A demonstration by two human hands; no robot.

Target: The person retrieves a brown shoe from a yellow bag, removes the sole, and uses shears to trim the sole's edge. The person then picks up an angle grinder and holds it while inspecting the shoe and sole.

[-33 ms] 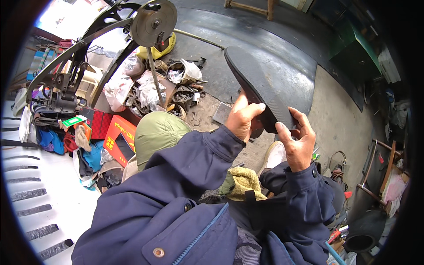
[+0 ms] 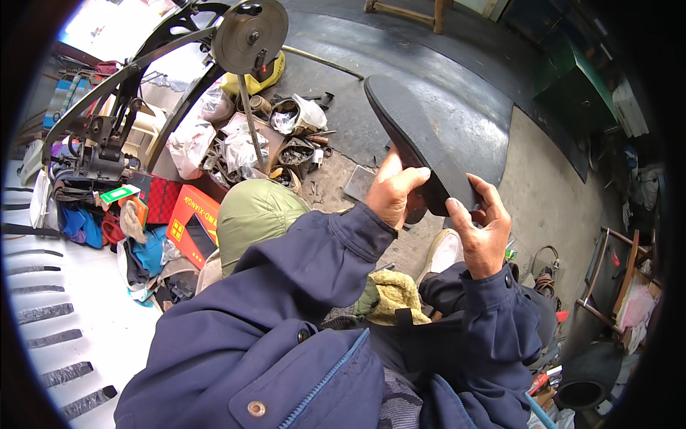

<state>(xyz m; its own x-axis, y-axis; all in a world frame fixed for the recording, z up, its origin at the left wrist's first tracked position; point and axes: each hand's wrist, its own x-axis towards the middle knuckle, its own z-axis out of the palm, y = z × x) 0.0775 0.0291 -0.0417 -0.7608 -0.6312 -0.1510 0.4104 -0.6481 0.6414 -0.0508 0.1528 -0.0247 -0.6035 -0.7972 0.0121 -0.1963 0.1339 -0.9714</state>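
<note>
A black shoe (image 2: 421,132) is held up in front of me, its ridged sole facing me and its toe pointing up and to the left. My left hand (image 2: 396,189) grips the shoe's left side near the middle, thumb along the sole's edge. At the heel end, my right hand (image 2: 482,229) pinches the shoe between thumb and fingers. The shoe's upper is mostly hidden behind the sole. Below my hands, a yellow cloth (image 2: 395,294) lies by my lap, and a white shoe (image 2: 444,250) shows on a foot.
A cast-metal sewing machine with a large wheel (image 2: 250,36) stands at the upper left. Bags and tools (image 2: 250,139) are heaped on the floor beside it. A red box (image 2: 193,225) and cloths lie left of my green-covered knee (image 2: 259,214). A green cabinet (image 2: 579,93) stands far right.
</note>
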